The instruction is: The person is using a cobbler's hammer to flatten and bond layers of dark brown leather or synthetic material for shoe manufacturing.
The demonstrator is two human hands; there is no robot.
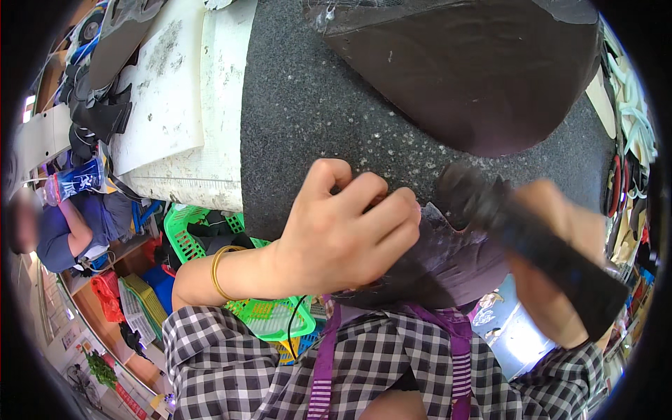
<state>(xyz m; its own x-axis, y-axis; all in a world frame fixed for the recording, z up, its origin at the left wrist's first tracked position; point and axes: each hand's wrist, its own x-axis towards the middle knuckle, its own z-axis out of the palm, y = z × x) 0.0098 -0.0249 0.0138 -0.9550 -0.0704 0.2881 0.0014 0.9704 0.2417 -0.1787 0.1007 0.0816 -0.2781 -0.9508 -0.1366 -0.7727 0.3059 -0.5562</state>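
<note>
My left hand point(350, 227) is closed, knuckles up, at the near edge of the grey mat point(301, 105). Its curled fingers grip the edge of a dark, wrinkled leather-like sheet point(462, 259), which hangs over the edge toward my lap; the fingertips are largely hidden. Wrapped round the black handle of what looks like a hammer point(553, 259), my right hand point(560, 217) is smeared by motion. The tool's blurred dark end is just right of my left fingertips, above the sheet's edge. Beyond both hands lies a large, smooth dark brown sheet point(476, 77) with a rounded near edge.
White boards point(168, 91) cover the bench's left side, with black scraps point(101, 115) beyond. A green plastic basket point(185, 234) is below the bench edge. Farther left, another person's arm point(73, 227) is near a blue packet point(77, 178). Pale strips point(633, 112) hang at far right.
</note>
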